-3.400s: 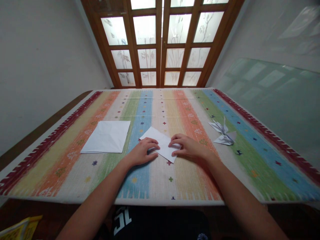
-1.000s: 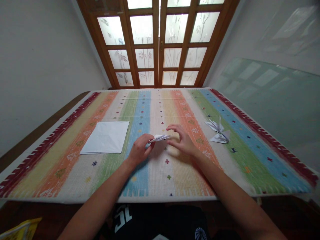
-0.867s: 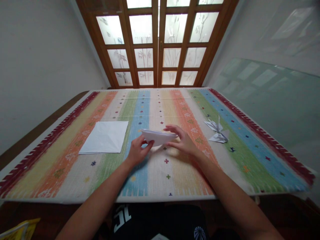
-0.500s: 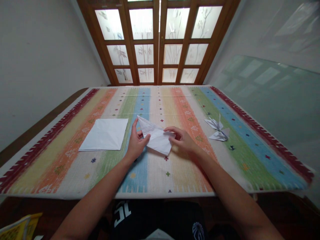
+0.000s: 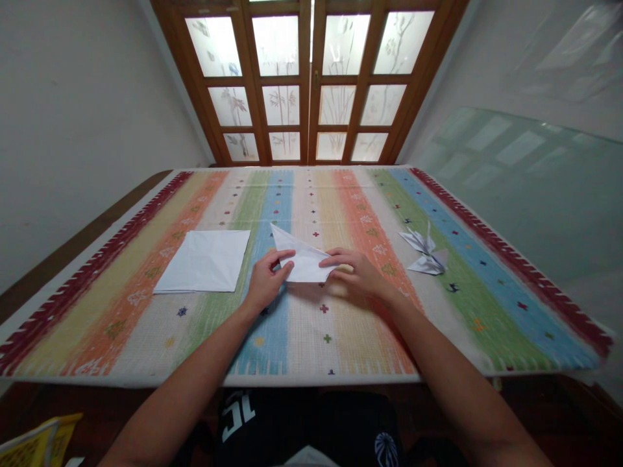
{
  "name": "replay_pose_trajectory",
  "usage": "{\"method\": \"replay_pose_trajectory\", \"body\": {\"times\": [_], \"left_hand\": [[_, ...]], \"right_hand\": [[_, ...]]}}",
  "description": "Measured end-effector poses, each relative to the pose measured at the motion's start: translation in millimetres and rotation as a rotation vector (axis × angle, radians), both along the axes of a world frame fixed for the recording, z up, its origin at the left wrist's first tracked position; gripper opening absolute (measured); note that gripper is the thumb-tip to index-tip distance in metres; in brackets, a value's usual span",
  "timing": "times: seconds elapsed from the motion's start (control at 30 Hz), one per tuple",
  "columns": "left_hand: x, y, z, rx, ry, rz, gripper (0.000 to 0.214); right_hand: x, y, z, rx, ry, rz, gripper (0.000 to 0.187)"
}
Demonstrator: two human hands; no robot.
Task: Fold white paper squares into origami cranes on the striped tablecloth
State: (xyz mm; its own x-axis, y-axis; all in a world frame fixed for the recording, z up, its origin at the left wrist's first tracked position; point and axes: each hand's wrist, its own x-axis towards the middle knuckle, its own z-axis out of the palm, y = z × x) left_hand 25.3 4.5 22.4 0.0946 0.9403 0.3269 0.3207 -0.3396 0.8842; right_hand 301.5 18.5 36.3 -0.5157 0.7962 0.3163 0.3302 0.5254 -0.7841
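Note:
A folded white paper (image 5: 305, 264) sits between my hands on the striped tablecloth (image 5: 311, 350), its pointed tip toward the far left. My left hand (image 5: 266, 281) grips its left side, fingers over the edge. My right hand (image 5: 357, 275) holds the right corner with its fingertips. Part of the paper is hidden under my fingers. To the left lies a flat square white paper sheet (image 5: 202, 261), and to the right stands a white paper origami crane (image 5: 423, 251). Neither hand touches these.
Wooden doors with frosted panes (image 5: 311, 84) stand beyond the table's far edge. A greenish glass pane (image 5: 516, 181) stands on the right. A yellow packet (image 5: 39, 442) lies on the floor at lower left. My dark shorts (image 5: 306, 428) show below the near edge.
The folded paper has come down from between my raised hands and now lies lower and flatter, with its tip at the far left. The head view has tilted slightly.

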Motion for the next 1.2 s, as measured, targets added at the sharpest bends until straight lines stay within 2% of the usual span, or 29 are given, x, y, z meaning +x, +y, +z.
{"method": "replay_pose_trajectory", "body": {"times": [0.13,0.3,0.53,0.63,0.7,0.83,0.97,1.2], "left_hand": [[1,-4,2.0,0.004,0.001,-0.066,0.035],[3,-9,3.7,0.011,0.032,-0.187,0.046],[4,-8,1.3,0.017,0.079,-0.21,0.031],[4,-9,1.0,-0.015,0.07,-0.267,0.029],[4,-10,0.5,-0.042,0.063,-0.326,0.027],[6,-11,-0.6,-0.093,0.044,-0.401,0.024],[7,-11,0.5,-0.133,0.035,-0.393,0.025],[5,-8,1.7,-0.127,0.095,-0.29,0.025]], "right_hand": [[-3,0,-0.8,-0.011,0.02,-0.136,0.031],[-9,-3,-1.3,-0.094,0.052,-0.221,0.026],[-12,-7,-2.8,-0.219,0.063,-0.117,0.047],[-14,-8,-4.4,-0.28,0.071,-0.055,0.052],[-17,-9,-6.6,-0.347,0.11,-0.032,0.05],[-23,-13,-9.2,-0.528,0.199,0.028,0.031],[-25,-13,-7.3,-0.599,0.241,-0.011,0.025],[-23,-9,-6.8,-0.637,0.28,-0.09,0.028]]}}
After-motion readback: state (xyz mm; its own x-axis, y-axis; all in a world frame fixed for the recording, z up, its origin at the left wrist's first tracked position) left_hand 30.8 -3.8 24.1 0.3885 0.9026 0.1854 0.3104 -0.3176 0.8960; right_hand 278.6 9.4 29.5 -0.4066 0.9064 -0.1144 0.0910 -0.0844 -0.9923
